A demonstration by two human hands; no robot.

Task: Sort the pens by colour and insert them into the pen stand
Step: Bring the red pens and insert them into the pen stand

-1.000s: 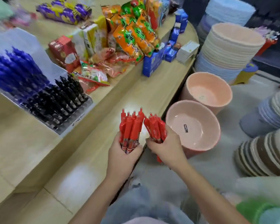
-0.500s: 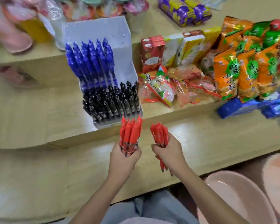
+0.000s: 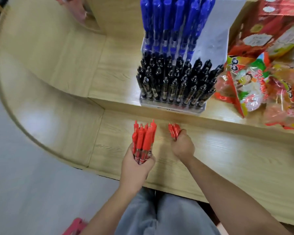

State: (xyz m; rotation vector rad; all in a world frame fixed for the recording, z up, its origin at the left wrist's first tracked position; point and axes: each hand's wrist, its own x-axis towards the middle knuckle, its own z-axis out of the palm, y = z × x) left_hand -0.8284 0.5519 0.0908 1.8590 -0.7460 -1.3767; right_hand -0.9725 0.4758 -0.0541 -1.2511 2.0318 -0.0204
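Two bunches of red pens | left grip (image 3: 137, 164) clamps larger bunch (image 3: 143, 142) | right grip (image 3: 182, 146) clamps smaller bunch (image 3: 174, 131)

blue pens (image 3: 173, 22) cut off at top; snack packets (image 3: 255, 85) perhaps blurred.

A small shop is suggested. Goods are set out on a stepped wooden counter (image 3: 61, 92): a clear display stand (image 3: 172, 106) packed with blue pens (image 3: 173, 22) and black pens (image 3: 175, 78), and beside it packaged snacks (image 3: 249, 87) are piled against a red carton (image 3: 268, 26).
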